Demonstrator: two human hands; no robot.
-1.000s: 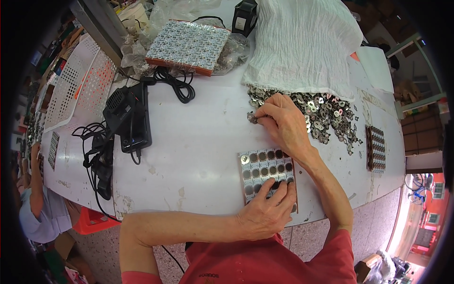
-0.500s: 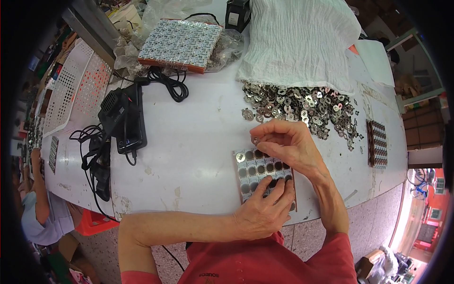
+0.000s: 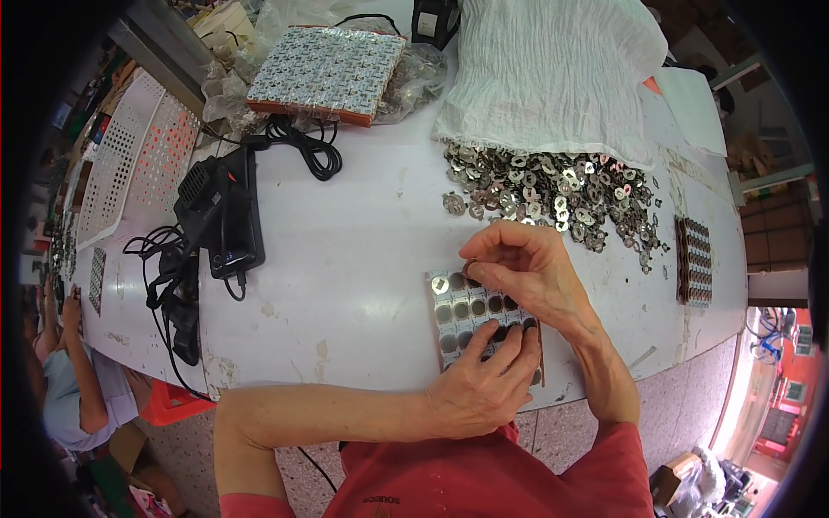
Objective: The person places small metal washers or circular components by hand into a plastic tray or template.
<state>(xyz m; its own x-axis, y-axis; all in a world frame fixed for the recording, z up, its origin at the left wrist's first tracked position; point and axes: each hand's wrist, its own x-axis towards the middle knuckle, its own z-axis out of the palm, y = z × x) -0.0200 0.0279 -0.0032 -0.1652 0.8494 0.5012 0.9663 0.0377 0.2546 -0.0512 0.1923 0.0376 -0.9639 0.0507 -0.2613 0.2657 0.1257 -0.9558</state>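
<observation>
In front of me on the table lies a flat panel (image 3: pixel 442 326) with rows of round dark recesses. One shiny metal disc (image 3: pixel 439 284) sits in its far left corner. My left hand (image 3: pixel 484 380) rests on the near part of the panel, fingers spread and lying over the recesses. Over the panel's far row, my right hand (image 3: pixel 535 278) pinches a small metal disc (image 3: pixel 467 266) between thumb and forefinger; the fingertips partly hide it. Beyond that hand spreads a heap of loose metal discs (image 3: pixel 535 186), partly beneath a white cloth.
The white cloth (image 3: pixel 553 78) lies at the back. At right stands a stack of similar panels (image 3: pixel 693 263). Black power adapters (image 3: pixel 229 216) with tangled cables are at left, beside a white perforated basket (image 3: pixel 129 164). A larger panel stack (image 3: pixel 328 73) sits behind. Another person's arm (image 3: pixel 82 371) shows far left.
My right hand has lowered slightly, bringing the pinched disc closer to the panel's far row. The left hand stays on the panel. The whole view has shifted a little.
</observation>
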